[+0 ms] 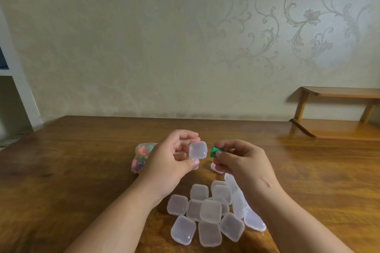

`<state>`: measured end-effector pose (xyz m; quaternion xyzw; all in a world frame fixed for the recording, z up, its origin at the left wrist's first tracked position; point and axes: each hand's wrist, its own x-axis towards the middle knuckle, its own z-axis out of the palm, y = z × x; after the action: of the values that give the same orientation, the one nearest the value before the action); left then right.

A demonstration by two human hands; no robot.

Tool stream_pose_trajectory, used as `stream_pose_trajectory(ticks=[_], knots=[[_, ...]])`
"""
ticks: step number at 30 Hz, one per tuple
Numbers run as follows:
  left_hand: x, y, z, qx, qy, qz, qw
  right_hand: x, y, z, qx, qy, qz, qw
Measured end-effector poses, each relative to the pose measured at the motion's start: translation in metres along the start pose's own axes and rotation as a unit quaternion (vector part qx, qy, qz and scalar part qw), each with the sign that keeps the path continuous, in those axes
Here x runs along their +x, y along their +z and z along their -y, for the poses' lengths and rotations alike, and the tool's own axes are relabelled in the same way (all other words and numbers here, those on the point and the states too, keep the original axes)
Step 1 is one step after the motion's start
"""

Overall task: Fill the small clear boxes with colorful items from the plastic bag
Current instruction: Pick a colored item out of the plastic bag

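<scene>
My left hand (174, 160) holds a small clear box (197, 150) above the table, fingers over its top and thumb below. Just to its right, my right hand (240, 162) pinches a small green item (214, 151) between thumb and fingertips. A plastic bag (140, 158) full of colorful items lies on the table behind my left hand, partly hidden by it. Several small clear boxes (209, 211) lie in a loose pile near me, between my forearms. One pinkish box (216, 168) sits under my right hand.
The wooden table (82, 170) reaches to a papered wall. A wooden shelf unit (337, 121) stands at the table's back right. A white shelf frame (18, 92) is at the far left.
</scene>
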<state>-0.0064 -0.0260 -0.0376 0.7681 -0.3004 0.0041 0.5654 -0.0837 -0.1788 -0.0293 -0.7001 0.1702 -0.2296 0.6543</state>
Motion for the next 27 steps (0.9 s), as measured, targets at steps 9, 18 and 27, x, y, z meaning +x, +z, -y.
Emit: stream_pose_trajectory(ticks=[9, 18, 27], knots=[[0.001, 0.004, 0.004, 0.054, 0.045, -0.001, 0.998, -0.001, 0.001, -0.001, -0.039, 0.011, 0.044, 0.998], [0.004, 0.009, 0.015, 0.155, 0.132, 0.0, 0.979, -0.003, 0.005, -0.005, -0.241, -0.109, 0.022, 0.964], [0.002, 0.003, 0.009, 0.064, 0.096, -0.01, 0.993, -0.002, 0.001, -0.001, -0.116, -0.061, 0.011, 0.991]])
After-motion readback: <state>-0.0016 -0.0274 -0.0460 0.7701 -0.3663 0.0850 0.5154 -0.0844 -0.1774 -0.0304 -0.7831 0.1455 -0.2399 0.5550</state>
